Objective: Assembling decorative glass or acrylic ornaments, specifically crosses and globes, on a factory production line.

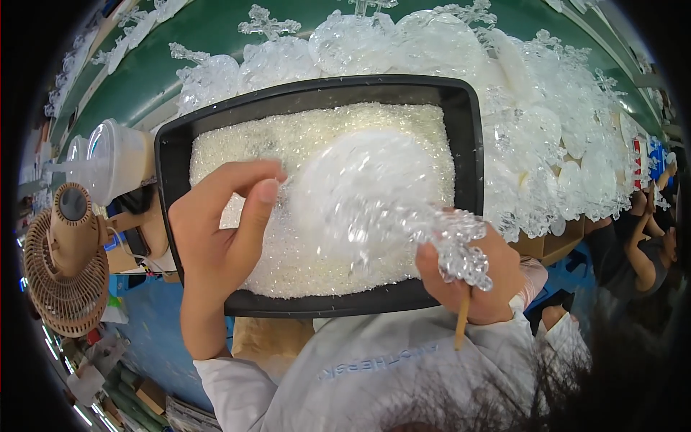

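Downward head-worn fisheye, close above

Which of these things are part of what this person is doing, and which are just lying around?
Seems part of the work:
clear ornament in the right hand
thin wooden stick at that hand
black tray
glittery flakes near the left hand
probably the piled clear pieces

Seems just lying about:
tan fan
clear plastic tub

Pale grey top (317,396), blue lettering (381,361) across front; long loose sleeves (234,389); hands (219,227) bare.
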Demonstrator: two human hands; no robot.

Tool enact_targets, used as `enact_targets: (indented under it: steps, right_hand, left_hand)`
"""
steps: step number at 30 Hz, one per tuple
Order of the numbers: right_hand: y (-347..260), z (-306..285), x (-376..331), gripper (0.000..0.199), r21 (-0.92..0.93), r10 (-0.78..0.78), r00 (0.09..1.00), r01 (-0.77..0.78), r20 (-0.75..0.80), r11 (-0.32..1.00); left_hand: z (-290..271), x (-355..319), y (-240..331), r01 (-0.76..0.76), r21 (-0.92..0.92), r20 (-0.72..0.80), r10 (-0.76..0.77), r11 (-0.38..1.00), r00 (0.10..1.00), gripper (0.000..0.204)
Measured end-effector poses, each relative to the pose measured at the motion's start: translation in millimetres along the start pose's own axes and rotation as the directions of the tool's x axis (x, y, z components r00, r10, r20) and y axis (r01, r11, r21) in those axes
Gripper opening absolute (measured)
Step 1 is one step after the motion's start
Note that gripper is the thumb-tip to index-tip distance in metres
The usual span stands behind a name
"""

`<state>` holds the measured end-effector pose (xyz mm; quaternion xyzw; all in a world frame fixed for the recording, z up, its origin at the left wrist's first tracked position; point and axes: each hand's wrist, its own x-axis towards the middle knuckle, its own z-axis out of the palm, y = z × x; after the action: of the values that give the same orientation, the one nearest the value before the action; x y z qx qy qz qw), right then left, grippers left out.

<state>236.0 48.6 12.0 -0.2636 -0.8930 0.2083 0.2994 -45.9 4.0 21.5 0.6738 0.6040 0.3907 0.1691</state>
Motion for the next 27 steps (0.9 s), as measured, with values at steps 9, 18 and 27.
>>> enact_targets:
  steps: [9,18,27]
  right_hand:
    - [-7,9,-6,0.04,0.024,0.013,0.994,-0.01,-0.113,1.0]
    - [-4,11,-5,0.027,0.093,-0.053,0.985,0.069,-0.165,0.993]
    - [-10,8,-25,0.012,0.453,0.13,0.988,-0.078,-0.083,0.888]
  left_hand:
    - [2,1,5,0.233,-0.161,0.107,-0.218,0.959,0.97,0.018]
    - [-4,-4,0,0.221,-0.202,0.101,-0.204,0.954,0.974,0.018]
    - [-1,-14,-9,-0.045,-0.605,0.216,0.219,0.795,0.952,0.098]
